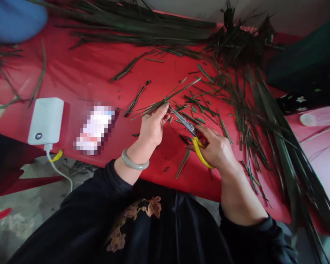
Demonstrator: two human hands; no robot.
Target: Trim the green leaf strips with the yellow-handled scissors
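Pinched between the thumb and fingers of my left hand (154,124) is a small woven piece of green leaf strips (165,101), its loose ends fanning out to both sides. My right hand (216,145) grips a pair of scissors (191,126) by the yellow handles. The metal blades point up and left, with their tips at the strips beside my left thumb. Whether the blades are cutting into a strip is too small to tell. Cut leaf scraps (200,106) lie on the red table (99,73) around both hands.
Long leaf strips are heaped along the back (143,25) and right side (280,135) of the table. On the left lie a white power bank (46,121) with a cable and a blurred-out phone (95,128). A clear plastic cup (319,117) lies at the right.
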